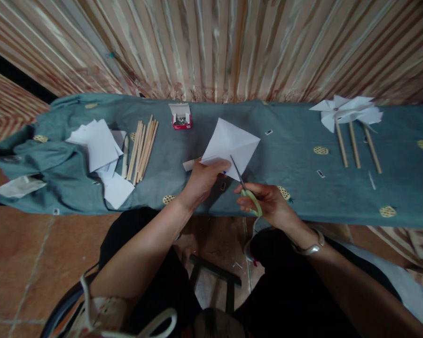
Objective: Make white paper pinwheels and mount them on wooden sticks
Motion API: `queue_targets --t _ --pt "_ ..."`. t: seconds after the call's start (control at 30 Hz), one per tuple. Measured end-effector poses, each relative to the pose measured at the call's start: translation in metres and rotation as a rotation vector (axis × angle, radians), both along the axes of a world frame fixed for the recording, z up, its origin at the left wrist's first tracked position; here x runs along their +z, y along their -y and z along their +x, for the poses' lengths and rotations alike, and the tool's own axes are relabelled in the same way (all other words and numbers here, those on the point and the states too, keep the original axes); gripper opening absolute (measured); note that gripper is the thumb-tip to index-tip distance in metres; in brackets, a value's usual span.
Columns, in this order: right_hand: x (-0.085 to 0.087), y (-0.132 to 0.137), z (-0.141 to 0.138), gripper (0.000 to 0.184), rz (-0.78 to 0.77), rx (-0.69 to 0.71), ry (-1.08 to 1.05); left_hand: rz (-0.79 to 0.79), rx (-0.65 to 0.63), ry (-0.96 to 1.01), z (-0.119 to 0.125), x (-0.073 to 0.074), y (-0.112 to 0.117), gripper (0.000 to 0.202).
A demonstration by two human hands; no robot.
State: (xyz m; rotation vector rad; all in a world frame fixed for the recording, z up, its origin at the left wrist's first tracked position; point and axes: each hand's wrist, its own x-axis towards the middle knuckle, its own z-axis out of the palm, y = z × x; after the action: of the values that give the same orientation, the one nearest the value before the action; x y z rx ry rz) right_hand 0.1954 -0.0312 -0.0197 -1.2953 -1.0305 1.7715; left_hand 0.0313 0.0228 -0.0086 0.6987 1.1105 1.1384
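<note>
My left hand [204, 180] pinches the lower corner of a white square of paper [231, 143] and holds it tilted above the blue-grey cloth on the table [289, 178]. In my right hand [268, 202] is a pair of scissors with green handles [248, 190]. Its blades point up and left into the paper's lower edge. A small white strip sticks out to the left of my left hand's fingers.
A pile of white paper sheets [98, 150] lies at the left, beside a bundle of wooden sticks [143, 148]. A small red box of pins [181, 117] stands at the back. Finished paper pinwheels on sticks [348, 126] lie at the right. A striped curtain hangs behind.
</note>
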Motion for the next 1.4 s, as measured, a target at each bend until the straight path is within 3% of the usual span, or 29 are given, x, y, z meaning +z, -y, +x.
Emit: queue_targets --t 0.13,0.33,0.63,0.73,0.9,1.0,1.17,1.4 --pt "0.002 -0.001 -0.002 0.045 -0.003 0.004 0.010 -0.006 -0.014 -0.004 -0.001 0.000 0.001 0.015" --pt "0.007 0.000 0.003 0.045 0.026 0.130 0.091 -0.019 0.028 -0.017 -0.006 0.005 -0.003 0.018" --pt "0.024 -0.013 0.040 0.045 0.066 0.343 0.171 -0.002 0.056 0.015 -0.016 0.011 -0.009 0.025" --pt "0.028 -0.019 0.051 0.049 0.118 0.258 0.197 0.008 0.057 0.005 -0.015 0.006 -0.007 0.026" --pt "0.023 -0.028 0.055 0.052 0.253 -0.067 0.184 0.072 0.009 -0.088 -0.007 -0.003 -0.003 0.019" --pt "0.019 -0.036 0.054 0.051 0.277 -0.194 0.148 0.136 -0.045 -0.151 -0.003 -0.009 -0.001 0.018" --pt "0.015 -0.044 0.051 0.040 0.285 -0.252 0.172 0.170 -0.207 -0.267 -0.001 -0.013 0.001 0.008" --pt "0.016 -0.044 0.045 0.040 0.246 -0.223 0.200 0.156 -0.332 -0.316 0.000 -0.007 0.003 0.012"
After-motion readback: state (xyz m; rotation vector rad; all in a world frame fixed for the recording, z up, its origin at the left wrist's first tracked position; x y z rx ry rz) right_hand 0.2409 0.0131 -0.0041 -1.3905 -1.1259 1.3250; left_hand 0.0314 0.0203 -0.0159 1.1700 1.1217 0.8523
